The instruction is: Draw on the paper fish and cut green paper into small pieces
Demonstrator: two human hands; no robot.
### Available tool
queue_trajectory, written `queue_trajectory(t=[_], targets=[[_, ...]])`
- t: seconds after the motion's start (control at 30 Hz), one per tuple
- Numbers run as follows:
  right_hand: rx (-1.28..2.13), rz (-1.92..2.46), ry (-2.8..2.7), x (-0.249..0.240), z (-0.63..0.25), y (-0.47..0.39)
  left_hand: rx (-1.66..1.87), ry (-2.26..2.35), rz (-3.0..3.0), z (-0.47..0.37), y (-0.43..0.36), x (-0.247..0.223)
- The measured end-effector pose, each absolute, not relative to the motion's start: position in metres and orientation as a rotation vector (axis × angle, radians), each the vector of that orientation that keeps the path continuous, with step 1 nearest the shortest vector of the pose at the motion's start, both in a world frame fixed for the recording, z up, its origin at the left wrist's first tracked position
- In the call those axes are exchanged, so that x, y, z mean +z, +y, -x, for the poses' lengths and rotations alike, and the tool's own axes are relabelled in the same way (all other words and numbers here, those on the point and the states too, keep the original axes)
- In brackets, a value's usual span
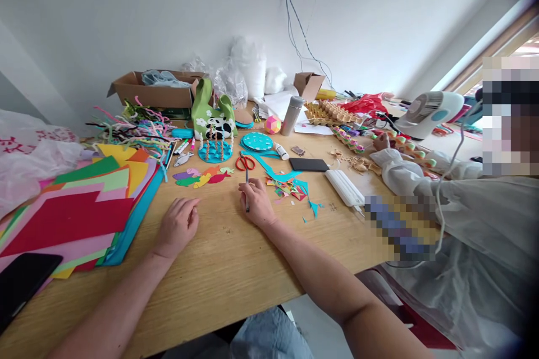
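Note:
My right hand (257, 202) rests on the wooden table with its fingers closed round a slim pen (247, 202), which points away from me. Just beyond the pen lie red-handled scissors (245, 163). To the left, my left hand (179, 224) lies on the table, fingers loosely curled together, with nothing visible in them. Beyond and between the hands is a cluster of colourful fish cut-outs (202, 177), in purple, green, pink, orange, yellow and red. A small grey fish (183, 159) sits behind them. Paper or felt scraps (288, 188) are right of my right hand.
Coloured sheets (71, 207) and a black phone (27, 280) lie at left. Behind stand a panda-print green bag (213, 115), blue discs (257, 142) and a grey flask (292, 115). A black slab (309, 165), white pack (345, 188), fan (432, 112) and co-worker's sleeve (393, 171) are right.

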State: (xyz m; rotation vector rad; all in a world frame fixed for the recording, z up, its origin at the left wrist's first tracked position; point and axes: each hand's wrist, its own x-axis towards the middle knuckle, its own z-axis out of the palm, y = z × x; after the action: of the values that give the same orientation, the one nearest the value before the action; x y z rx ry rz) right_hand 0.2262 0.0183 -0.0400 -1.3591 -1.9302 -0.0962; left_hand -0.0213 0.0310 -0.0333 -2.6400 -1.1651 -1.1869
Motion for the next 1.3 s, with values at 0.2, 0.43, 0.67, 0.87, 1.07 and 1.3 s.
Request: queue_trajectory(t=[0.2,0.43,0.67,0.87,1.07,1.3], targets=[[-0.065,1.313,-1.942,-0.039,-0.228,0.017,-1.213,-1.15,2.595,0.023,0.033,-0.036],[-0.044,1.288,-1.941,-0.024,-0.226,0.012,-1.207,-1.105,2.602,0.025,0.035,-0.039],[-0.166,1.685,-1.463,0.021,-0.328,0.005,-1.293,-1.174,2.656,0.025,0.035,-0.036],[-0.07,2.029,-1.73,0.001,-0.379,0.003,-1.316,-1.255,2.683,0.026,0.034,-0.038],[-0.032,2.063,-1.82,-0.017,-0.387,0.017,-1.323,-1.256,2.691,0.026,0.036,-0.038],[-0.03,2.014,-1.887,-0.016,-0.399,0.033,-1.343,-1.295,2.672,0.027,0.036,-0.038]])
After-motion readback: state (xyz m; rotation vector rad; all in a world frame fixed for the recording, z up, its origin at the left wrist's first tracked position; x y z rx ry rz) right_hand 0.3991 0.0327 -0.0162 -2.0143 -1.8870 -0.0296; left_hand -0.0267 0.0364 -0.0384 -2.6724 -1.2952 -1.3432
